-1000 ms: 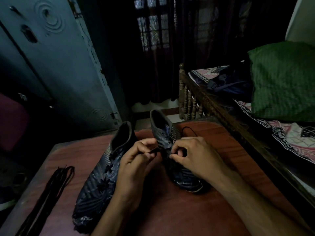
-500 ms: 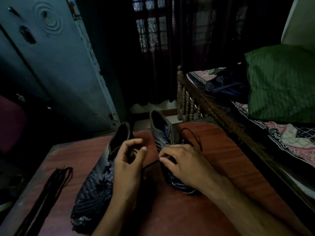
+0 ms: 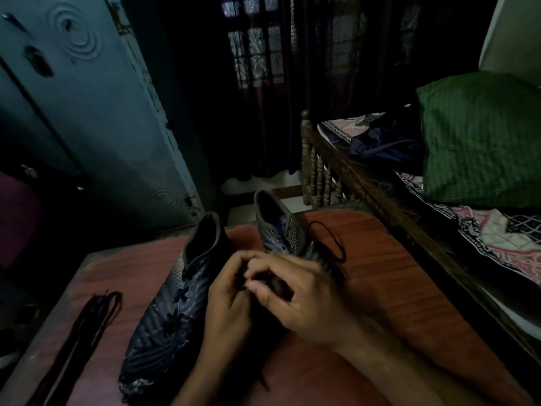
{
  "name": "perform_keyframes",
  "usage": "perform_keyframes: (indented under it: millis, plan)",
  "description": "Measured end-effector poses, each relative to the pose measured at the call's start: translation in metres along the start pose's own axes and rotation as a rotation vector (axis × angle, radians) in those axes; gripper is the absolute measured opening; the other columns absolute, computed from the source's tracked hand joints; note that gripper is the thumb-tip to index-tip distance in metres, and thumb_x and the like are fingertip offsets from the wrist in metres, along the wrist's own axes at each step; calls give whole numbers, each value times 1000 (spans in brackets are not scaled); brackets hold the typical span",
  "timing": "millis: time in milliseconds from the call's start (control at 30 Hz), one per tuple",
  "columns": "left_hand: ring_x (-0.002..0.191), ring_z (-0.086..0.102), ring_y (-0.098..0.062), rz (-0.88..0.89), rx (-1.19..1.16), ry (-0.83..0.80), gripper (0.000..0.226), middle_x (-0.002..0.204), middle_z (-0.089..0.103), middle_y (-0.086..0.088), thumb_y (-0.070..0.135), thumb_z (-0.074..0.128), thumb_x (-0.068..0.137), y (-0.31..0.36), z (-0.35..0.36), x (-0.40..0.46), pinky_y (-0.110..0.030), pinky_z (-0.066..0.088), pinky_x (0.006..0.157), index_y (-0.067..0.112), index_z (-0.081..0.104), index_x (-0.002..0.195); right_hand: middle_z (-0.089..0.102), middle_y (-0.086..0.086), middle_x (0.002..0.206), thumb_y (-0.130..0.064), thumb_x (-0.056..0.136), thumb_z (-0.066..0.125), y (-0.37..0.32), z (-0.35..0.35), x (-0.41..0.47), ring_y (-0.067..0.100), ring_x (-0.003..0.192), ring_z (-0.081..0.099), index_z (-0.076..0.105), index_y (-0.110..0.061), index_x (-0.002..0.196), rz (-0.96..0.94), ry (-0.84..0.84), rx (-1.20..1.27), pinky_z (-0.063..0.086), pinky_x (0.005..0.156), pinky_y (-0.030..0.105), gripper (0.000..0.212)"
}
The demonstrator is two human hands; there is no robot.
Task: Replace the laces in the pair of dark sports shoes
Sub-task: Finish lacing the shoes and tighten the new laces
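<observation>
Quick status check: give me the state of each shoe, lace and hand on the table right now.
Left shoe: flat on table, untouched.
Right shoe: on table, eyelets partly bare.
Lace: loops loose beside right shoe.
Lace bundle: lying at table's left edge.
Left hand: fingers curled, pinching lace.
Right hand: fingers curled, pinching lace.

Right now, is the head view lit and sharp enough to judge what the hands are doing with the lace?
Head view: dim overall, with deep shadow. The left hand and right hand are motion-blurred, and the gap between them is black, so the grip is unreadable. The thin black lace loop on the reddish wooden table shows clearly. Wide-angle bending curves the frame edges.
</observation>
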State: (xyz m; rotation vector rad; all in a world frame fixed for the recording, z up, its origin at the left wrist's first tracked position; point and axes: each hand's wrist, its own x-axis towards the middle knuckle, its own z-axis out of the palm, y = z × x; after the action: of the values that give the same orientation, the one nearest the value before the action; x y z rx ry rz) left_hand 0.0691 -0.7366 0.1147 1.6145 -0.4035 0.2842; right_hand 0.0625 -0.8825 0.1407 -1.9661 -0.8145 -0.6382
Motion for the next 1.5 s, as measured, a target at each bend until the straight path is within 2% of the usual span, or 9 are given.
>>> perform_keyframes:
  millis: [133,233,367,500,667,767,1067,1300,1500]
  plan:
    - [91,63,-27,-120,-172,259,23,98,64,-20,9,48,107,6,0,7,-43,52,84,25,64,105,58,-21,85,-17,91,69,24,-20,5,-6,73,57,68,-22,103,171,111,-148,41,64,7,13]
    - [92,65,-23,-193,-306,369,32,87,63,-12,5,45,107,9,-2,12,-39,53,88,25,68,97,52,-22,72,-10,89,69,54,-38,6,7,60,52,69,-24,99,322,157,-214,38,51,16,16]
    - [69,59,-22,-351,-504,355,35,69,51,-4,-3,39,105,14,-1,17,-38,55,70,16,66,94,56,-17,93,-10,87,69,71,-41,2,9,82,53,71,-29,105,375,-74,-242,41,74,17,26]
    - [64,48,-11,-336,-152,325,30,75,55,7,4,43,105,9,0,11,-30,40,64,22,65,95,57,-20,104,-21,89,71,74,-37,-1,5,99,44,71,-30,106,369,-131,-331,32,85,5,19]
    - [87,57,0,-106,467,61,13,92,57,10,42,60,93,0,-4,5,-17,41,74,38,69,101,57,-17,91,-30,91,70,71,-35,0,5,97,40,70,-29,94,365,-163,-382,35,85,20,3]
    - [88,55,3,-42,645,17,15,89,53,14,39,76,89,-5,-4,4,-9,38,71,38,69,102,53,-19,96,-33,97,61,70,-34,0,5,100,41,63,-32,96,366,-206,-387,38,88,26,2]
    - [78,64,-4,-103,479,126,14,83,68,12,23,62,101,-8,0,6,-33,53,73,27,61,87,64,-14,80,-21,97,63,60,-41,4,-11,67,54,66,-25,94,426,-98,-187,34,56,11,7]
    - [81,68,-7,-170,397,133,12,86,72,10,26,60,101,-5,2,5,-41,56,78,24,63,89,64,-13,83,-15,95,66,58,-39,4,-15,73,55,68,-20,91,430,-5,-207,34,65,4,6]
    - [86,64,-8,-27,534,111,12,88,67,12,20,62,100,-6,-2,5,-40,53,77,28,64,92,63,-12,73,-20,93,68,58,-42,6,7,69,62,65,-28,88,478,113,-137,45,63,16,10]
